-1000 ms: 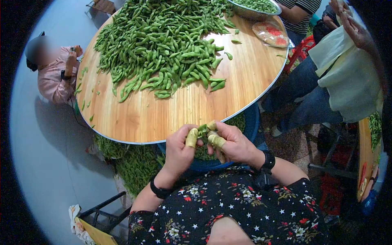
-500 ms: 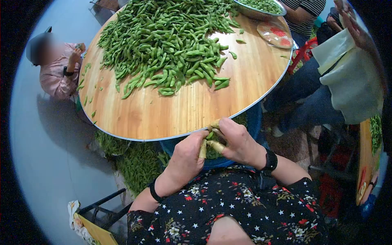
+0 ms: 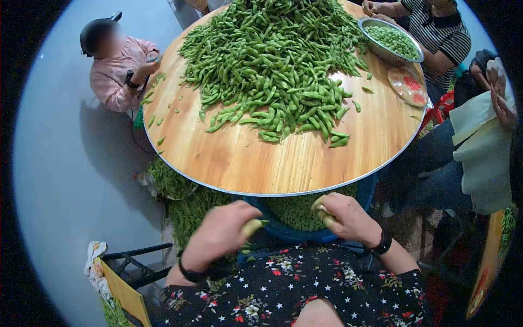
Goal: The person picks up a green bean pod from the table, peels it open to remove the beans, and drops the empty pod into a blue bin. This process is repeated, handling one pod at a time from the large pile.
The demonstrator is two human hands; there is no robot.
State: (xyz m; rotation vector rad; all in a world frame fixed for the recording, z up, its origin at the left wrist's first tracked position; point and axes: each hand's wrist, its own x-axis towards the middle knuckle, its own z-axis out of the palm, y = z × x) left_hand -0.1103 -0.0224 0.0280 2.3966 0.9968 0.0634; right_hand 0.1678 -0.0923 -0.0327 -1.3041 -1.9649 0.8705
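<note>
A small green bit point(image 3: 265, 222) pokes out by the thumb of the left hand point(image 3: 220, 228), which is curled and pinching it. The right hand point(image 3: 348, 217) is apart from it, fingers bent in; I can't tell if it has anything. Below and between the hands is a blue tub point(image 3: 305, 235) with green beans point(image 3: 298, 212). Past the hands, a big heap of pods point(image 3: 272, 76) sits on a round table point(image 3: 218, 158).
</note>
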